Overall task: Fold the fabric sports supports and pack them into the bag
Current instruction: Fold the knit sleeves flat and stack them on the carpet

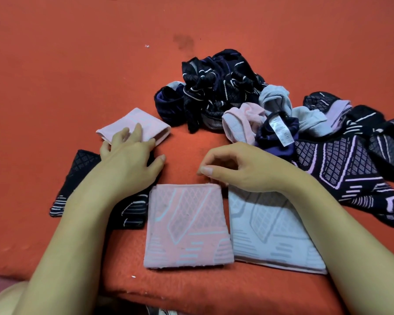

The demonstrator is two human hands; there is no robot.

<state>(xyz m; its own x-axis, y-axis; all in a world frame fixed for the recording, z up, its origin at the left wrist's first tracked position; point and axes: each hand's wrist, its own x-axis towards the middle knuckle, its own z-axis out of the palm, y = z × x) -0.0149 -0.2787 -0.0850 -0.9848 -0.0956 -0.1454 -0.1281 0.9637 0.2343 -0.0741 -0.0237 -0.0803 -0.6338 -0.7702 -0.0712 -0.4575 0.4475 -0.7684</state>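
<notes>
Folded pink support [187, 226] lies flat near the front edge of the orange surface [77, 76], just beside a folded pale grey support [271, 237]. Broad bare surface extends behind and to the left. Left hand [132, 153], fingers straight, rests on a smaller folded pink support [134, 126]; its forearm partly hides a dark folded support [77, 178]. Right hand [234, 169], fingers loosely curled, holds nothing visible. Unfolded supports [248, 105], dark, pink and grey, lie tangled in a heap at right, some cut off by the frame.
</notes>
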